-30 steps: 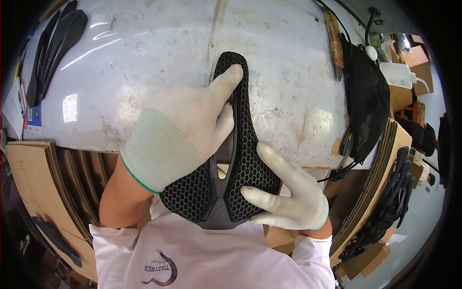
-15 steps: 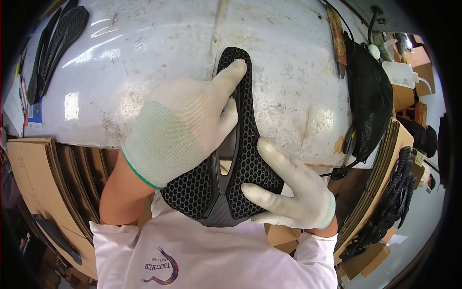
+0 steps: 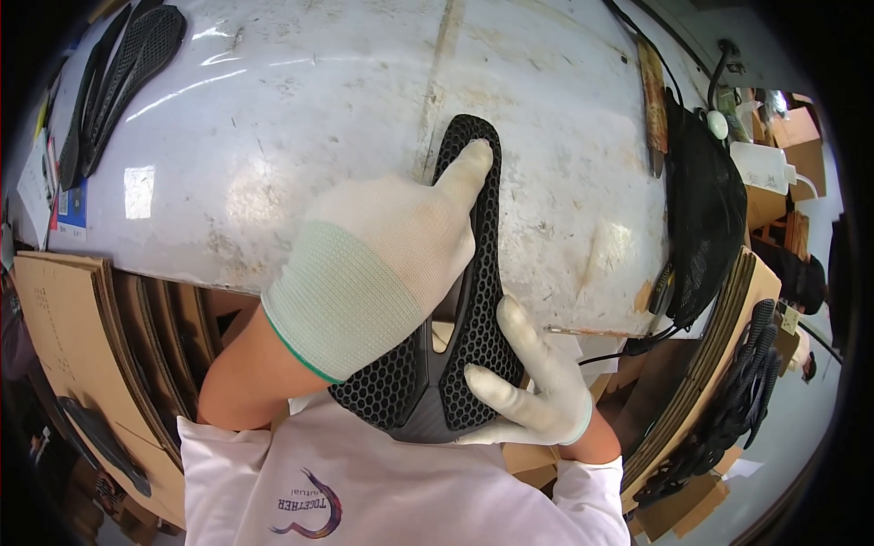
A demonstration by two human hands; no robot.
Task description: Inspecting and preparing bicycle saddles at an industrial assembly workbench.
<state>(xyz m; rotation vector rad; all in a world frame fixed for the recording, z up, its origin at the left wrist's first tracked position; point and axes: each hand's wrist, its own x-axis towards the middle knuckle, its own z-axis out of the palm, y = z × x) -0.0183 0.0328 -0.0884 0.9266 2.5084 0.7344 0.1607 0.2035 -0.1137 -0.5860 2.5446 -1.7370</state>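
A black bicycle saddle [image 3: 484, 332] with a honeycomb-textured top lies between my hands, its narrow nose pointing away over the table and its broad rear against my shirt. My gloved left hand [image 3: 391, 241] lies across its left side and grips it. One finger stretches onto the top near the nose tip, while the remaining fingers are mostly hidden. At the right rear wing, my gloved right hand [image 3: 542, 391] holds the saddle's edge with fingers apart, one fingertip resting on the honeycomb. The saddle's underside is out of sight.
Black saddle tops [image 3: 137, 68] lie at the far left of the scuffed white table [image 3: 309, 118]. A wooden strip [image 3: 652, 100] and a black mesh bag [image 3: 706, 205] occupy its right side. Cardboard sheets [image 3: 68, 318] stand at left; black ribbed pieces [image 3: 728, 409] lie at right.
Table, saddle and hands all appear shifted slightly right and lower in the picture. My right hand has drawn in a little closer to the saddle's rear edge. The left finger stays on the nose.
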